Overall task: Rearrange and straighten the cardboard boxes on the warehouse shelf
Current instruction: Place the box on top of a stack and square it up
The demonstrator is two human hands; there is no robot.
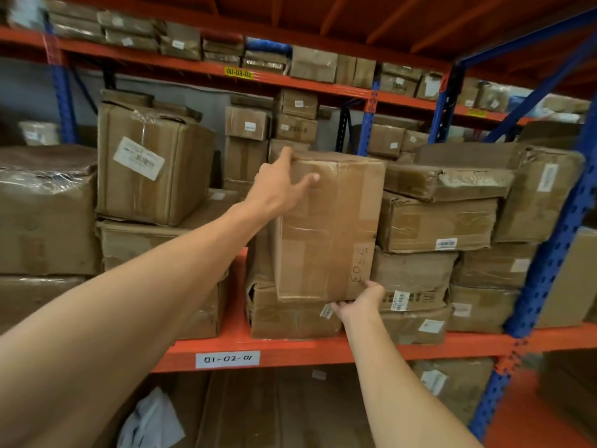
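A tall taped cardboard box with handwritten numbers stands upright in the middle of the orange shelf, on top of a flatter box. My left hand grips its upper left corner, fingers over the top edge and thumb on the front face. My right hand holds its lower right corner from underneath. The box leans slightly forward, out past the box below it.
Stacked boxes crowd the right side, up to the blue upright. A large labelled box sits on a stack to the left, with a narrow gap between the stacks. More boxes fill the shelf above and the one below.
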